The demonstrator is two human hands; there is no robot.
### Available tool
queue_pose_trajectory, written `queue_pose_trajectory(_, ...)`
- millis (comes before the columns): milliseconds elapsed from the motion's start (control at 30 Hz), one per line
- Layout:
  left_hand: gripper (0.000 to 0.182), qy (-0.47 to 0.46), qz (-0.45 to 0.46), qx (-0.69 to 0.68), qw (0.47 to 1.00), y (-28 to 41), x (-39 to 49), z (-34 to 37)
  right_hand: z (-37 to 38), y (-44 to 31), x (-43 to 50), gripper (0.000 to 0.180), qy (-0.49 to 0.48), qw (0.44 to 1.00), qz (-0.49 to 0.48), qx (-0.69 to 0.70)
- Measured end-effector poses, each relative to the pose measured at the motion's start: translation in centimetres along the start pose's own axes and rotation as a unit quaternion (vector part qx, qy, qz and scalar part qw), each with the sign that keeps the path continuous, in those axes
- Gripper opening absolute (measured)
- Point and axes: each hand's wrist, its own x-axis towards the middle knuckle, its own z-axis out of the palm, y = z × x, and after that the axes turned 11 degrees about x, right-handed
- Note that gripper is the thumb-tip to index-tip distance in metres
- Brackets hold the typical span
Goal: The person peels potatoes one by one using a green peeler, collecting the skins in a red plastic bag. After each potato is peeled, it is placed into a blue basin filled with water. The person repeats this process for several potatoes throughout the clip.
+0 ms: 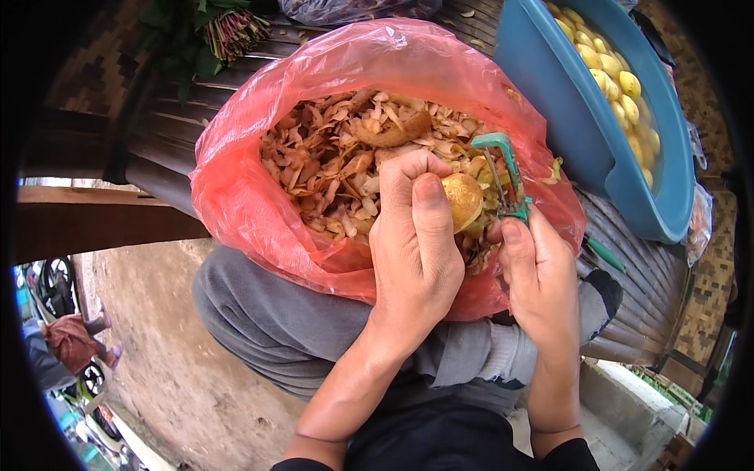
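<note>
My left hand (415,235) grips a potato (462,199), whose yellowish, partly brown side shows past my thumb; my fingers hide the rest of it. Just to the right, my right hand (537,259) holds a green-handled Y-shaped vegetable peeler (511,171) upright, its blade facing the potato with a small gap between. Both hands are over a red plastic bag (259,218) with a wide open mouth. Inside lies a heap of potato peelings (336,159), brown and pale, and one larger curved brown piece (394,129) rests on top.
At the upper right stands a blue plastic basin (589,118) of peeled potatoes (612,76) in water. A green-handled tool (604,254) lies on the bamboo slats (630,294). Leafy stems (235,32) lie at the upper left. A person (68,344) and parked motorbikes (56,285) are beyond the platform.
</note>
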Motion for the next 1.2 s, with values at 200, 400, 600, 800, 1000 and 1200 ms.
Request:
queue_pose_trajectory(200, 0.032, 0.03, 0.033, 0.001, 0.999, -0.9, 0.6, 0.2, 0.5, 1.6, -2.6, 0.026, -0.076, 0.994, -0.08, 0.002)
queue_pose_trajectory(400, 0.037, 0.017, 0.053, 0.023, 0.998, -0.1, -0.2, -0.4, 0.9, -0.1, 0.3, 0.027, 0.026, 0.994, -0.033, -0.104)
queue_pose_trajectory(600, 0.054, -0.007, -0.032, 0.01, 0.999, 0.2, 0.4, 0.1, -0.3, 0.9, -1.2, 0.026, -0.046, 0.994, -0.06, 0.076)
queue_pose_trajectory(800, 0.046, -0.021, -0.047, -0.041, 0.998, -0.1, 0.2, 0.0, 0.8, 1.6, -2.2, 0.025, -0.06, 0.992, -0.102, 0.04)
queue_pose_trajectory(1000, 0.069, -0.047, 0.017, -0.011, 0.999, 0.7, -0.2, -0.5, 0.5, 0.7, 0.5, 0.028, 0.02, 0.998, -0.025, -0.048)
queue_pose_trajectory(1200, 0.066, -0.039, -0.091, -0.022, 0.995, 0.1, 0.3, 0.1, 0.4, 1.3, -2.4, 0.027, -0.061, 0.994, -0.055, 0.07)
